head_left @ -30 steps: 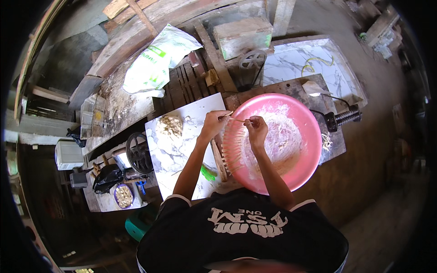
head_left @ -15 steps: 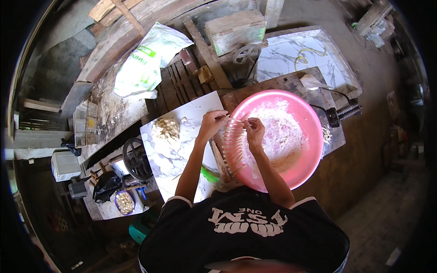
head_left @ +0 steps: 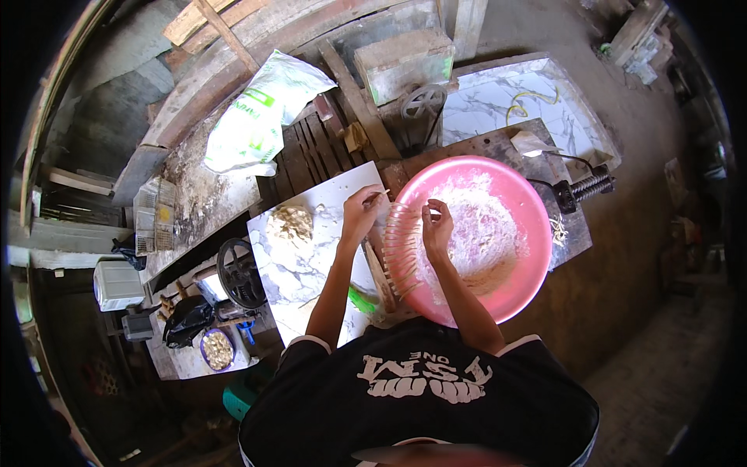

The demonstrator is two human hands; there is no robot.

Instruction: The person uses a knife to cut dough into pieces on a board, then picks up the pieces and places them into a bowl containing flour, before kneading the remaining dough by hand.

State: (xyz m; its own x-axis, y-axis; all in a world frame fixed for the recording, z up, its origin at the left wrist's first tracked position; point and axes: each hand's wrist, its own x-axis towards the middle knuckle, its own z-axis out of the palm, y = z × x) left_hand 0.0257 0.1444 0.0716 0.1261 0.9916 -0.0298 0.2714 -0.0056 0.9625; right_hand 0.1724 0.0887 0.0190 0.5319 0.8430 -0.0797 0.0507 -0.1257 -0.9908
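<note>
A large pink basin [head_left: 537, 261] with white flour [head_left: 486, 210] in it stands in front of me. Along its left rim lies a row of thin, pale dough strips [head_left: 401, 249]. My left hand [head_left: 362, 214] is closed just left of that rim, beside the far end of the row; a short pale dough strip [head_left: 386, 191] pokes out past its fingertips. Over the inside of the basin, my right hand [head_left: 437, 226] has thumb and fingers bent together, and whatever they may hold is too small to make out.
Left of the basin, a marble-patterned board [head_left: 288, 261] bears a pile of pale dough pieces [head_left: 289, 226] and a bright green object [head_left: 360, 300]. A wooden stick [head_left: 379, 276] lies between board and basin. Beyond are a white sack [head_left: 264, 117] and a black handwheel [head_left: 240, 272].
A pale strip stretched between both hands above the rim; now the hands are a little farther apart with nothing spanning them. The whole view has shifted slightly.
</note>
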